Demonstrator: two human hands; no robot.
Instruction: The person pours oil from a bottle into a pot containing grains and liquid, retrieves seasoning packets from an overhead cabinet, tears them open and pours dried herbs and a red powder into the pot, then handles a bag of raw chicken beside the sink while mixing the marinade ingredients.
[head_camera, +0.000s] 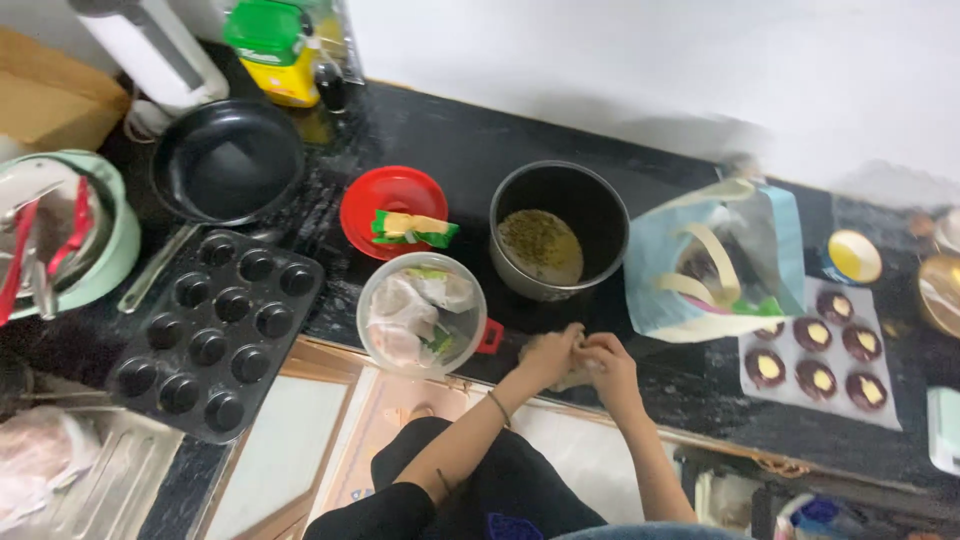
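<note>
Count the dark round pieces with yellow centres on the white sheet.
7 visible on the white sheet: four in the upper row, three below. The leftmost upper one sits partly under the blue bag, which may hide more.

The table (450, 140) is looking like polished black stone, speckled and glossy. The muffin tray (210, 335) and frying pan (228, 162) are showing that dark matt nonstick metal coating, and the pot (558, 230) is looking the same, dull grey metal. The red bowl (393, 210) is shining like smooth plastic. The clear container (421, 313) is looking like see-through plastic. The sheet (822, 352) under the dark rounds is looking like thin matt paper.
</note>
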